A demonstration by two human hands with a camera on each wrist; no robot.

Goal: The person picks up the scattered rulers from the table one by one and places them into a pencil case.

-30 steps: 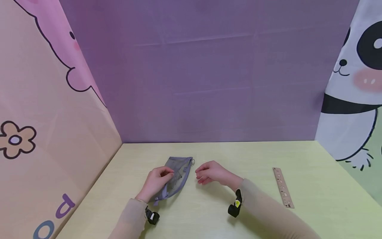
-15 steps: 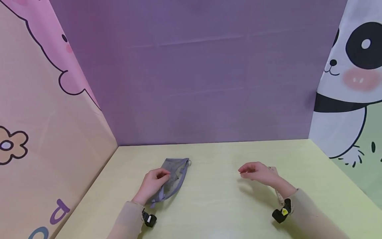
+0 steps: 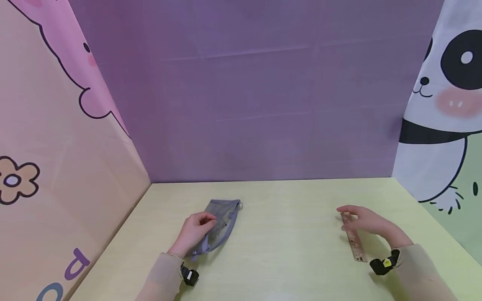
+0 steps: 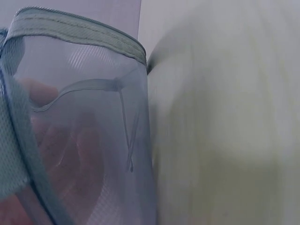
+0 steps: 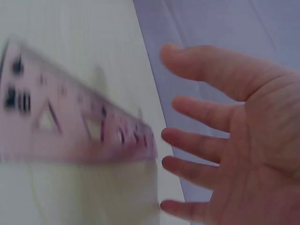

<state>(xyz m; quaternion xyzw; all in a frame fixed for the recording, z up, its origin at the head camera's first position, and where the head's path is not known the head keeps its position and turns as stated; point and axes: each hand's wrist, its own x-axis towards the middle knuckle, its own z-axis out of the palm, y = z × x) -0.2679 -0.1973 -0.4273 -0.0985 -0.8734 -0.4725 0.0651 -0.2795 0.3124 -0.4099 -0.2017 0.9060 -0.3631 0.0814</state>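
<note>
A see-through mesh pouch (image 3: pixel 224 232) with grey-purple trim stands slanted on the left half of the table, a small metal ring at its far corner. My left hand (image 3: pixel 194 232) pinches its near side between thumb and fingers. In the left wrist view, the fingers (image 4: pixel 70 159) show through the pouch's mesh (image 4: pixel 126 197). A pink ruler (image 3: pixel 354 240) with cut-out shapes lies at the right. Over its far end hovers my right hand (image 3: pixel 367 220), thumb and fingers spread. The right wrist view has the ruler (image 5: pixel 75 140) beside the fingertips, with no grip on it.
The pale wooden table (image 3: pixel 278 246) runs back to a purple cloth wall (image 3: pixel 263 104). Printed cloth walls close in the left (image 3: pixel 75 167) and right (image 3: pixel 433 167) sides. A black wrist camera (image 3: pixel 189 275) is strapped below each hand.
My right hand has moved right, from beside the pouch to above the ruler, and its fingers have spread. My left hand keeps its pinch on the pouch in about the same place.
</note>
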